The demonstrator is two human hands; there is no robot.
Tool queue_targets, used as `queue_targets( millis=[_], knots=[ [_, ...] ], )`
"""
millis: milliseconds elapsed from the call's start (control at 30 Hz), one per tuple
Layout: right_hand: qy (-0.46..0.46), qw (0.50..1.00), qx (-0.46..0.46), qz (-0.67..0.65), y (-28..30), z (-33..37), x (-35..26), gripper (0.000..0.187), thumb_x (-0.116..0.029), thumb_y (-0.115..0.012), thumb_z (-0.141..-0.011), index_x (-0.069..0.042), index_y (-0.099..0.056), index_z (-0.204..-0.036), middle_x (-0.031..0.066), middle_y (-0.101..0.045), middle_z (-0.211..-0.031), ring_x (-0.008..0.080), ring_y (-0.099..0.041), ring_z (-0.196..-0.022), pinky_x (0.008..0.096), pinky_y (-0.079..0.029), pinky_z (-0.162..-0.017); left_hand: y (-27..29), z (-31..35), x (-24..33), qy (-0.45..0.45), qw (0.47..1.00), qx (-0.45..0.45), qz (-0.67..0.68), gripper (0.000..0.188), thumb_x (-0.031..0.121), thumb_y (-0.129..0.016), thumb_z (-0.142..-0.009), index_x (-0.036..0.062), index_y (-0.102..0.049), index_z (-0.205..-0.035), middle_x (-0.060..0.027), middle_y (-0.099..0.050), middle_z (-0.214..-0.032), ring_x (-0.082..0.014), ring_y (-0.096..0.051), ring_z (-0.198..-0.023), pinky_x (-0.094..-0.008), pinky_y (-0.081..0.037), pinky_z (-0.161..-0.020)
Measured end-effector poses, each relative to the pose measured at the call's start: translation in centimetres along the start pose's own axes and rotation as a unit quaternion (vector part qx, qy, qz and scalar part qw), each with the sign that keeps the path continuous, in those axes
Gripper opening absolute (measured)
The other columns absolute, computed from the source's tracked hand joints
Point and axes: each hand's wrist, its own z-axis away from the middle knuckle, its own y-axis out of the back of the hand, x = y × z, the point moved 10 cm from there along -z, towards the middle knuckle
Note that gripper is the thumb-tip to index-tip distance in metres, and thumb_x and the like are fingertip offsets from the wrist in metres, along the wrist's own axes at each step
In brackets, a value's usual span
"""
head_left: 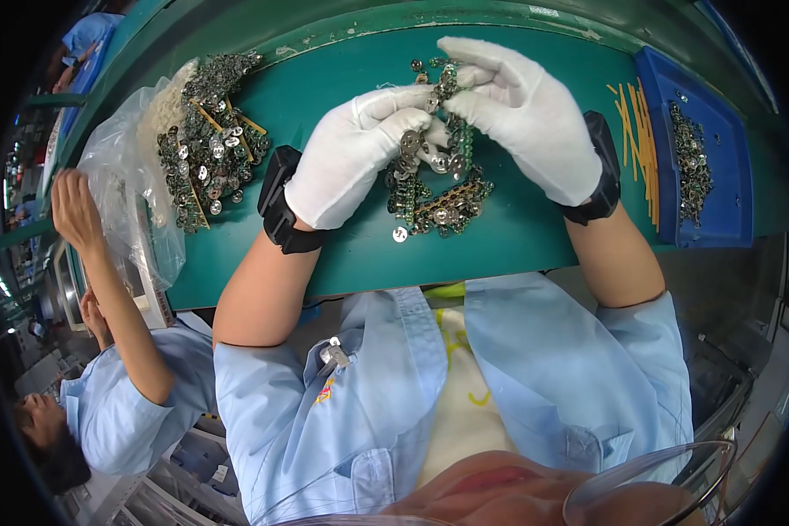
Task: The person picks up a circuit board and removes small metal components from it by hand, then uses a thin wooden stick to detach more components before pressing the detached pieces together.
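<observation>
Well to the left of the blue tray (729, 167), the beaded bunch (445, 203) — silver discs and green beads — runs from between the two gloved hands down onto the bench (324, 79). The left hand (346, 153) is curled, its thumb and fingers brought together on the bunch; the right hand (535, 114), the one nearer the tray, pinches the upper part with its index finger raised away. How firm either pinch is, I cannot tell.

For this fingertip work, the lower coils would best stay resting on the bench, so their weight does not drag on the pinch. Moving one hand at a time seems wise, as the discs overlap and could snag; glove fabric may also catch on their rims.

As for edges, the tray's raised wall bounds the right side, and the thin yellow sticks (647, 167) lie just left of it, near the right wrist strap (596, 167) — a wide outward sweep could scatter them. Farthest left of the tray, the large disc pile (215, 158) and plastic bag (123, 175) limit the other side. The easiest room appears to be the green surface between that pile and the bunch.
</observation>
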Motion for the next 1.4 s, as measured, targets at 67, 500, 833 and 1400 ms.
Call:
queue_targets(
  millis=[67,500,833,1400],
  knots=[
    [-0.013,1.0,0.003,0.004,0.0,-0.1,-0.2,0.047,-0.002,-0.061,-0.082,0.002,-0.044,-0.126,0.0026,-0.056,-0.093,0.0075,-0.052,-0.089,0.02,-0.041,-0.081,0.0,-0.1,-0.2,0.006,1.0,-0.005,0.016,0.038,0.016,-0.056,-0.089,-0.0062,-0.049,-0.119,-0.0091,-0.061,-0.095,-0.0143,-0.059,-0.083,-0.0258,-0.047,-0.077],
    [0.011,0.998,0.055,-0.009,1.7,0.1,-1.3,0.047,-0.008,-0.062,-0.083,0.003,-0.045,-0.125,0.0027,-0.057,-0.095,0.0081,-0.052,-0.088,0.0207,-0.041,-0.082,0.0,-0.1,0.0,0.005,0.999,0.015,-0.029,0.034,0.015,-0.059,-0.087,-0.0055,-0.052,-0.114,-0.0079,-0.061,-0.1,-0.0118,-0.057,-0.089,-0.0234,-0.045,-0.081],
    [-0.038,0.996,-0.06,-0.061,-1.7,0.3,-0.2,0.047,-0.008,-0.062,-0.083,0.003,-0.046,-0.125,0.006,-0.057,-0.106,0.0089,-0.052,-0.093,0.0216,-0.041,-0.083,1.0,0.0,1.2,-0.082,0.994,0.068,-0.022,0.03,0.011,-0.06,-0.086,-0.0033,-0.056,-0.112,-0.0062,-0.06,-0.104,-0.0104,-0.055,-0.095,-0.0227,-0.043,-0.085],
    [-0.021,1.0,0.013,-0.014,0.2,0.3,-1.2,0.043,-0.008,-0.061,-0.082,0.001,-0.049,-0.122,0.0068,-0.059,-0.105,0.0101,-0.054,-0.094,0.0225,-0.042,-0.084,0.8,0.4,1.8,-0.079,0.988,0.094,-0.095,0.028,0.011,-0.058,-0.087,-0.0051,-0.056,-0.11,-0.0056,-0.061,-0.1,-0.0103,-0.056,-0.089,-0.0221,-0.044,-0.081]
  ],
)
